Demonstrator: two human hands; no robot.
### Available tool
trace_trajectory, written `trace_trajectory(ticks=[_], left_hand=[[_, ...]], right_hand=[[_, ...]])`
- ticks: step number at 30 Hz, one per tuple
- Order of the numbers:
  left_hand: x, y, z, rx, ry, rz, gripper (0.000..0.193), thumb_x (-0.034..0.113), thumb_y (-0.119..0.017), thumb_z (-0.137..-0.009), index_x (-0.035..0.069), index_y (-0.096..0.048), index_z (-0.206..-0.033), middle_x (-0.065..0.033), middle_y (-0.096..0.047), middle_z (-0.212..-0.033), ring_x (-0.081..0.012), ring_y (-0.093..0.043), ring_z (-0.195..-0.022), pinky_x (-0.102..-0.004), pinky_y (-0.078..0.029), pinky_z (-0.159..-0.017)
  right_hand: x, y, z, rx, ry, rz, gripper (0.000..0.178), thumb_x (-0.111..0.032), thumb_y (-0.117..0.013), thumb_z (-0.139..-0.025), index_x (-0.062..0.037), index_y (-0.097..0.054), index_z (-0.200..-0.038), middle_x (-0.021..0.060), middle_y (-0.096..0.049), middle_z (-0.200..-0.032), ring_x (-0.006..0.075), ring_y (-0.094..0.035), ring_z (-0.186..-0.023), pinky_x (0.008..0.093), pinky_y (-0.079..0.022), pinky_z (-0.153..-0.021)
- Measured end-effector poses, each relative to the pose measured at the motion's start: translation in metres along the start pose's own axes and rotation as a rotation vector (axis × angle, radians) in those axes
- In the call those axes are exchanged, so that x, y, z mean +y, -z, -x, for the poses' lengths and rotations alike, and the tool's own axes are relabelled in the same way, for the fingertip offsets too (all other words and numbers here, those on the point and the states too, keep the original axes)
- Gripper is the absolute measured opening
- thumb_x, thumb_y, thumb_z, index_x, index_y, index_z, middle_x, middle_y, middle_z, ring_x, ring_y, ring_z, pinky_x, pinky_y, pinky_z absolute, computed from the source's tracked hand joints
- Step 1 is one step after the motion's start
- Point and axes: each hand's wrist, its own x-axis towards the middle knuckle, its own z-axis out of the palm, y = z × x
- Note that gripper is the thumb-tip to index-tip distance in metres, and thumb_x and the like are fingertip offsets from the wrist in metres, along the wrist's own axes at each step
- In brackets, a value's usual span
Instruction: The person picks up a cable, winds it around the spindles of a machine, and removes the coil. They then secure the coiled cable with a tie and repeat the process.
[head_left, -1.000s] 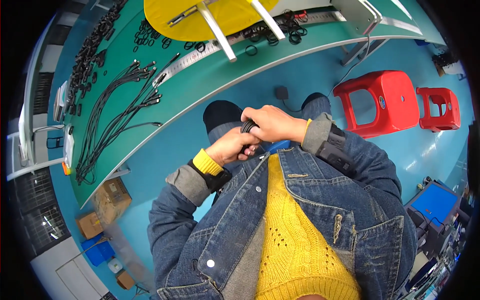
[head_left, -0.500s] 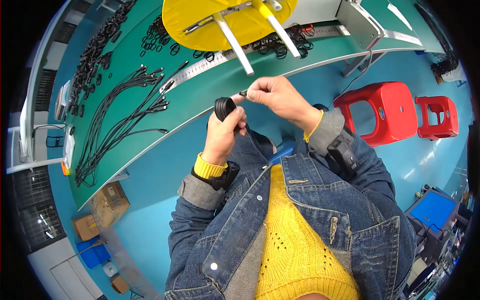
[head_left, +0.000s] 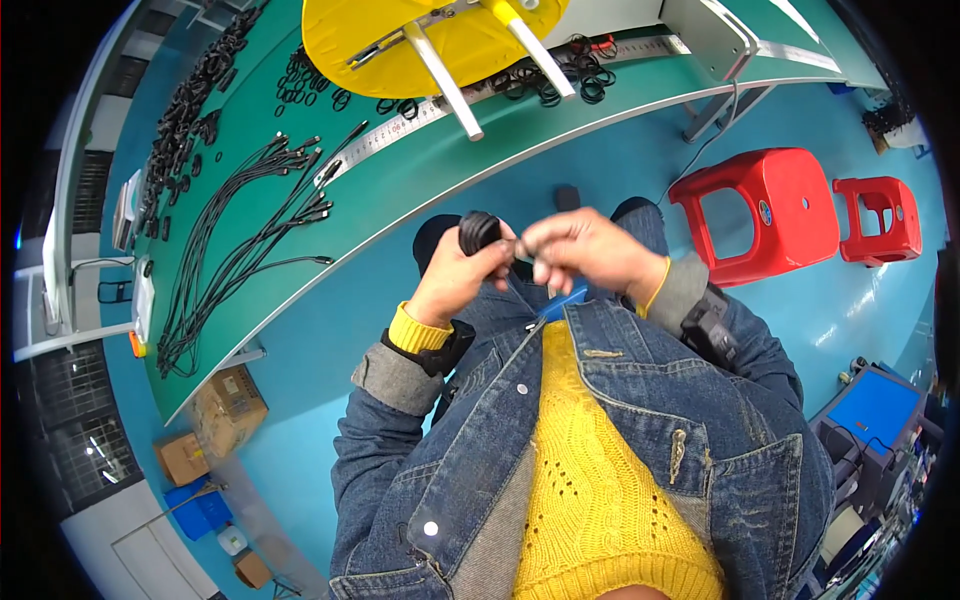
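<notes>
My left hand [head_left: 450,280] is closed round a tight bundle of black cable [head_left: 479,231], its loops standing up above the thumb. Close beside it, my right hand [head_left: 598,250] has its fingers bent in a pinch at the end of that cable, slightly blurred by motion. What exactly sits between those fingertips is small and hard to make out. Both hands are held in front of my body, just off the near edge of the green table. Several loose black cables [head_left: 215,245] with plugs lie fanned out on the table to the left.
A yellow round board with pale legs [head_left: 430,50] stands over the green table [head_left: 400,170]. By it lie a steel ruler [head_left: 385,138] and black rings [head_left: 590,85]. Coiled cables [head_left: 185,120] are heaped far left. Red stools [head_left: 790,215] stand right; cardboard boxes [head_left: 228,405] sit lower left.
Both hands have come nearer my body, away from the table edge. The left hand, with the cable bundle, shifted right; the right hand came down and its fingers changed position at the cable end.
</notes>
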Motion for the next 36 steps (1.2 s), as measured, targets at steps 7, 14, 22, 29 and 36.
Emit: trace_trajectory(ticks=[7, 14, 22, 29, 36], left_hand=[[0.007, -0.011, 0.001, -0.1, 0.195, -0.195, 0.013, 0.014, -0.059, -0.081, 0.003, -0.055, -0.085, -0.0021, -0.053, -0.067, -0.0077, -0.05, -0.057, -0.0212, -0.044, -0.049], [-0.005, -0.019, -0.009, 0.024, -0.148, -0.548, 0.023, 0.009, -0.067, -0.071, 0.0, -0.054, -0.087, -0.0027, -0.056, -0.072, -0.0112, -0.055, -0.07, -0.0246, -0.046, -0.062], [-0.004, -0.016, 0.015, 0.102, -0.149, -0.667, 0.035, 0.003, -0.07, -0.065, 0.002, -0.055, -0.097, -0.0045, -0.06, -0.078, -0.0111, -0.056, -0.071, -0.0282, -0.047, -0.064], [-0.024, -0.016, 0.004, 0.192, -0.234, -0.909, 0.028, 0.015, -0.068, -0.066, -0.001, -0.059, -0.086, -0.0186, -0.062, -0.074, -0.0255, -0.063, -0.069, -0.0344, -0.049, -0.064], [0.006, 0.022, 0.021, -0.044, 0.257, -0.473, 0.024, 0.026, -0.068, -0.072, 0.004, -0.062, -0.076, -0.0044, -0.06, -0.065, -0.0099, -0.052, -0.051, -0.0276, -0.045, -0.047]], right_hand=[[-0.038, -0.005, -0.007, 0.15, 0.122, 0.654, 0.035, -0.016, -0.066, -0.077, -0.0032, -0.058, -0.108, 0.0023, -0.062, -0.07, 0.0087, -0.057, -0.062, 0.0208, -0.046, -0.053], [0.0, 0.004, -0.032, 0.062, 0.547, 1.138, 0.035, -0.016, -0.064, -0.077, -0.0033, -0.054, -0.108, 0.0048, -0.06, -0.072, 0.0112, -0.058, -0.059, 0.0222, -0.044, -0.047], [0.014, -0.002, -0.02, 0.18, 0.061, 0.052, 0.019, -0.014, -0.055, -0.082, -0.0006, -0.052, -0.096, 0.0063, -0.058, -0.074, 0.0111, -0.057, -0.057, 0.0265, -0.042, -0.044], [0.015, -0.04, -0.04, 0.322, 0.511, 1.359, 0.03, -0.027, -0.06, -0.081, 0.0014, -0.05, -0.087, 0.0183, -0.057, -0.066, 0.0245, -0.058, -0.056, 0.0348, -0.045, -0.047], [0.012, -0.038, -0.05, 0.164, 0.181, 0.991, 0.029, -0.028, -0.061, -0.08, -0.0017, -0.052, -0.089, 0.0146, -0.055, -0.06, 0.0223, -0.059, -0.058, 0.0333, -0.045, -0.049]])
